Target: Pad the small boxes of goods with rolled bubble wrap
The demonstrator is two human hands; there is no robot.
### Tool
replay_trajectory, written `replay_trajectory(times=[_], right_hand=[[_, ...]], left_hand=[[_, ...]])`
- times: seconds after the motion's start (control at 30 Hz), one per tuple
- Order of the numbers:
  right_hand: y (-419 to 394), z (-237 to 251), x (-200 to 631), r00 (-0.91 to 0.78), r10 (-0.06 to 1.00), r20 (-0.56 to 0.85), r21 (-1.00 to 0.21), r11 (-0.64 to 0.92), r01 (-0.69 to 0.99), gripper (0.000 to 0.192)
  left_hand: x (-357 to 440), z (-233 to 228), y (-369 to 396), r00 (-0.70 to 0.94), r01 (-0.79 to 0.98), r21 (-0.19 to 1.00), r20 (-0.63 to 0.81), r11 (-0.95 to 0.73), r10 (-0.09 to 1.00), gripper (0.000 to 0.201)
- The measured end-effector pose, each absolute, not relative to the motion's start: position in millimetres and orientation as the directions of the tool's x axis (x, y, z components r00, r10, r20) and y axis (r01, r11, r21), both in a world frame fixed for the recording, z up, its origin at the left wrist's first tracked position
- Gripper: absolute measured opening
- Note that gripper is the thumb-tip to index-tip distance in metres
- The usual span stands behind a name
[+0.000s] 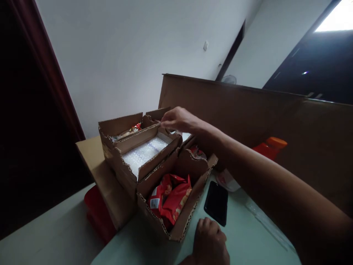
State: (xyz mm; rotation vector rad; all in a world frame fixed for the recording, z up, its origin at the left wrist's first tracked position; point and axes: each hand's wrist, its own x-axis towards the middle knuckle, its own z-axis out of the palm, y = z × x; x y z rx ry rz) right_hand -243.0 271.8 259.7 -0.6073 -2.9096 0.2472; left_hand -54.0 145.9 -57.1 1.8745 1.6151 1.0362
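Observation:
My right hand (178,119) reaches across to the back of a group of cardboard compartments, its fingers bent down and closed near the rim. What those fingers hold, if anything, is hidden. Under it lies the compartment (128,167) with clear bubble-textured packs (146,151). The front compartment (190,209) holds crumpled red snack packets (172,197). In the back left one is a shiny red and gold wrapper (135,129). My left hand (211,241) rests as a loose fist on the pale green table, beside a black phone-like slab (216,202), with nothing visible in it.
A tall cardboard panel (220,106) stands behind the compartments. To the right, an orange-capped red bottle (270,147) and a whitish container (228,180) sit partly behind my right arm. A red object (99,211) lies under a cardboard flap (104,180) at left.

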Motion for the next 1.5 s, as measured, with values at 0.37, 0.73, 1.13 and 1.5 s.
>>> replay_trajectory(times=[0.37,0.73,1.13,1.5], right_hand=[[231.2,218.2,-280.5,-0.945,0.271,-0.184,0.058,0.963,0.264,0.021],[264.3,284.5,30.9,-0.470,0.589,0.658,-0.133,0.705,0.697,0.023],[309.1,170.4,151.5,-0.239,0.908,0.344,-0.130,0.298,0.946,0.025],[307.6,248.8,-177.3,-0.856,0.502,0.125,-0.143,0.863,0.485,0.026]], left_hand=[[-55.6,-49.9,139.2,-0.047,0.684,0.705,0.300,-0.188,0.953,0.013],[-67.1,-38.9,121.4,0.045,0.626,0.731,0.313,-0.271,0.949,0.021],[-63.7,-34.8,118.4,0.012,0.688,0.685,0.316,-0.237,0.949,0.018],[-57.4,-47.5,130.4,-0.044,0.666,0.721,0.291,-0.189,0.956,0.015]])
